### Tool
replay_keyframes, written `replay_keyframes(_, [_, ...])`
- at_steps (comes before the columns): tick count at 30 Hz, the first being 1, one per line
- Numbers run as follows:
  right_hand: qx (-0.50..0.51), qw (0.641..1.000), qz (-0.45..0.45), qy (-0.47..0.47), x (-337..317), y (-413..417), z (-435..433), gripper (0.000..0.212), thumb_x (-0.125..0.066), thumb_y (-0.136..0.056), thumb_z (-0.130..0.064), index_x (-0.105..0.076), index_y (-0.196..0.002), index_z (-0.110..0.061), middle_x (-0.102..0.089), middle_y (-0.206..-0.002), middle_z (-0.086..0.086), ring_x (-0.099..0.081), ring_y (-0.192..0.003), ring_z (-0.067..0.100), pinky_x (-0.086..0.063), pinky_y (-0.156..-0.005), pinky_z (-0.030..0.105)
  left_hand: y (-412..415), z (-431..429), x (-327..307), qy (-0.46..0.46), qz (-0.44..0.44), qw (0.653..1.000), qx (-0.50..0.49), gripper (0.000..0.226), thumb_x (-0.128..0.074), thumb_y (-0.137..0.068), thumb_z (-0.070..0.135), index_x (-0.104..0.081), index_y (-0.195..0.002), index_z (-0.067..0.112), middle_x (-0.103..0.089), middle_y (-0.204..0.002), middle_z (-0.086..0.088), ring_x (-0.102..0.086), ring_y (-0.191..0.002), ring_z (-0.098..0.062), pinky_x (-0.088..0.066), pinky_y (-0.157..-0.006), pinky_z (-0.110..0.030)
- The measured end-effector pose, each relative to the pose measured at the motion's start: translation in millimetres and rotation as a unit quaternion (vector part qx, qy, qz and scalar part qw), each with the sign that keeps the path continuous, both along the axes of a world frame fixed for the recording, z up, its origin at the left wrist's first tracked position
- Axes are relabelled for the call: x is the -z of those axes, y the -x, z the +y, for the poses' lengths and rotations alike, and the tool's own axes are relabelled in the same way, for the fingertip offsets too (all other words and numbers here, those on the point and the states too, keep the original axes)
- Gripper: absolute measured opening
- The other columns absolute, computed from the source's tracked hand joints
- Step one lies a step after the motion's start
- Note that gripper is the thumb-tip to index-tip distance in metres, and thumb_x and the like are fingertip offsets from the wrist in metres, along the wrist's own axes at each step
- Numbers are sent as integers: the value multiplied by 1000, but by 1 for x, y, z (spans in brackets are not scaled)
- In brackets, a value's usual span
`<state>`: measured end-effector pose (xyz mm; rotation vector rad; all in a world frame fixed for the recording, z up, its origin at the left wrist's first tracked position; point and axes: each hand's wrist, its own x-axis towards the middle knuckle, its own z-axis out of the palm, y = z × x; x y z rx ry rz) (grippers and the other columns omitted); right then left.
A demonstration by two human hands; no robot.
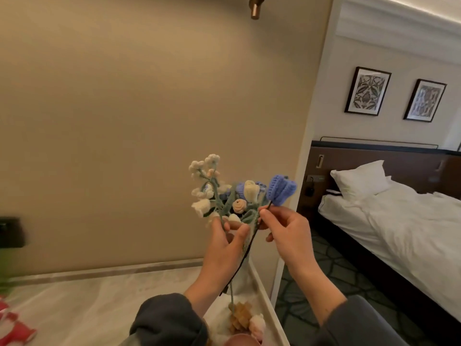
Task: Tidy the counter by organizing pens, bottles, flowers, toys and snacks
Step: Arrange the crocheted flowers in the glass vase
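Observation:
My left hand (225, 242) grips the stems of a crocheted bouquet (219, 193) of white, cream and blue flowers, held up in front of the beige wall. My right hand (284, 231) pinches the dark stem of a blue crocheted tulip (282, 189) just below its head, right beside the bouquet. Long stems (240, 265) hang down between my wrists. Below them a small tan and pink plush toy (245, 319) lies on the marble counter (99, 303).
Red and white packaging (13, 328) lies at the counter's left edge, with blurred green above it. A dark wall switch (11, 232) sits on the left. The counter ends at its right edge (264, 293); beyond are patterned carpet and a bed (399, 221).

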<state>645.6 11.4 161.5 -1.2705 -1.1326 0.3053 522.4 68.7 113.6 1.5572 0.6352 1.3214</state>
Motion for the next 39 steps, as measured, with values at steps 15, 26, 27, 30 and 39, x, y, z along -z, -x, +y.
replay_keyframes(15, [169, 980, -87, -59, 1, -55, 30, 7, -64, -92, -31, -68, -87, -27, -67, -75, -11, -65, -73, 6, -56, -70, 39, -62, 42, 22, -8, 158, 987, -3, 16, -30, -97, 1, -37, -98, 16, -57, -121, 3, -50, -122, -10, -38, -106, -34])
replay_keyframes(26, [160, 963, -125, -176, -34, -34, 66, 10, -62, -93, -30, -66, -85, -26, -68, -76, -8, -64, -71, 6, -54, -64, 29, -40, 73, 25, -60, 151, 985, -66, 24, -31, -94, 26, -40, -91, 48, -62, -114, 28, -55, -112, 4, -45, -93, -32])
replay_keyframes(27, [158, 962, -136, -174, -35, -33, 68, 12, -61, -94, -30, -68, -86, -22, -69, -77, -6, -64, -71, 6, -54, -63, 29, -37, 73, 24, -65, 152, 983, -76, 24, -32, -95, 26, -39, -92, 48, -62, -115, 29, -56, -112, 4, -46, -92, -33])
replay_keyframes(30, [162, 959, -173, -156, -34, -29, 74, 15, -61, -94, -30, -69, -89, -18, -68, -77, -5, -61, -68, 6, -48, -58, 21, -33, 73, 23, -73, 155, 982, -84, 26, -33, -95, 23, -38, -90, 48, -62, -117, 25, -56, -113, 0, -46, -95, -39])
replay_keyframes(39, [151, 967, -197, -51, -22, -36, 89, 18, -60, -93, -34, -71, -94, -19, -70, -82, -2, -64, -71, 14, -52, -60, 32, -34, 74, 23, -75, 160, 981, -77, 17, -33, -96, 25, -41, -94, 40, -61, -114, 27, -58, -111, -1, -47, -98, -42])
